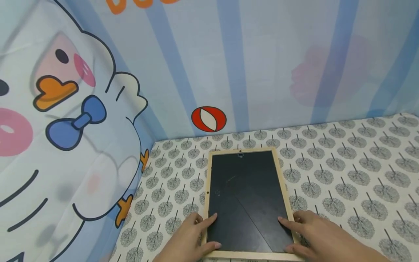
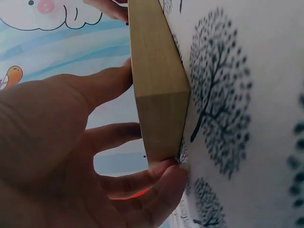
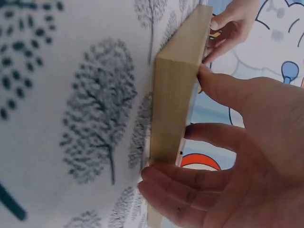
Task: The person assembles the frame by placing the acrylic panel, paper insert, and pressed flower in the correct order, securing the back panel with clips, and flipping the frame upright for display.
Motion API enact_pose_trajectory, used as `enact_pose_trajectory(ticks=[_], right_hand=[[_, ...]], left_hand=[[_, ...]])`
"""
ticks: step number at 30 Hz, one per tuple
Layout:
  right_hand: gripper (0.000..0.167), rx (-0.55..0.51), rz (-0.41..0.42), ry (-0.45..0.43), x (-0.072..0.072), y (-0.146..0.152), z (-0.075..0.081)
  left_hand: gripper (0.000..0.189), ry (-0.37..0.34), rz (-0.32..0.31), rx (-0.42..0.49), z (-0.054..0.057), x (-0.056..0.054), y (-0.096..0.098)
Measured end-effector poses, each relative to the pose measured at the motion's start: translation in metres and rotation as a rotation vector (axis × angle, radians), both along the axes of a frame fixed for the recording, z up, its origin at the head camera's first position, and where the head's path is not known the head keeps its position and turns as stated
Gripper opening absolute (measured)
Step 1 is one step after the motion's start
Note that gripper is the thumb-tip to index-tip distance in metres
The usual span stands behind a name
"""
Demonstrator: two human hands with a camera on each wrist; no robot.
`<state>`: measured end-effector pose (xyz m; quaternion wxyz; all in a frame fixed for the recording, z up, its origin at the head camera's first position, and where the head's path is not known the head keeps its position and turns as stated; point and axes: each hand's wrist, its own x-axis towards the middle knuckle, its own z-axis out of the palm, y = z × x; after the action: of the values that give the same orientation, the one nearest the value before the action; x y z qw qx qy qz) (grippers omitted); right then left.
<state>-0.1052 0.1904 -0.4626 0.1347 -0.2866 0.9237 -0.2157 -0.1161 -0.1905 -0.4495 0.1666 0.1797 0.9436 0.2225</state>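
Note:
A picture frame (image 1: 248, 196) with a pale wooden border and a black backing lies back side up, close against the patterned cloth. At its far end is a small metal hanger (image 1: 240, 155). A thin diagonal line crosses the lower part of the backing. My left hand (image 1: 193, 236) grips the near left side, thumb and index finger over the border onto the backing. The near right side is gripped by my right hand (image 1: 314, 233) in the same way. In the left wrist view, other fingers (image 2: 166, 190) curl round the wooden edge (image 2: 161, 57). Whether the frame is slightly raised, I cannot tell.
A white cloth (image 1: 347, 182) printed with grey trees covers the table. Behind it hangs a blue-striped backdrop (image 1: 271, 72) with a red ball printed low down. To the left stands another cloth panel showing a large cartoon bird (image 1: 98, 138).

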Motion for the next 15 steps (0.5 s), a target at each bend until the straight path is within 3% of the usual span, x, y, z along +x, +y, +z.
enact_pose_trajectory(ticks=[5, 12, 15], right_hand=[[0.069, 0.001, 0.009, 0.022, 0.0, -0.0003, -0.0002], [0.065, 0.072, 0.043, 0.282, -0.0012, 0.0002, -0.0063], [0.066, 0.085, 0.051, 0.302, -0.0012, 0.0007, -0.0092]], left_hand=[[0.076, 0.024, -0.046, -0.047, 0.0029, -0.0018, 0.0004], [0.075, 0.047, -0.064, -0.066, 0.0015, -0.0055, -0.0003], [0.074, 0.043, -0.063, -0.072, 0.0021, -0.0081, 0.0002]])
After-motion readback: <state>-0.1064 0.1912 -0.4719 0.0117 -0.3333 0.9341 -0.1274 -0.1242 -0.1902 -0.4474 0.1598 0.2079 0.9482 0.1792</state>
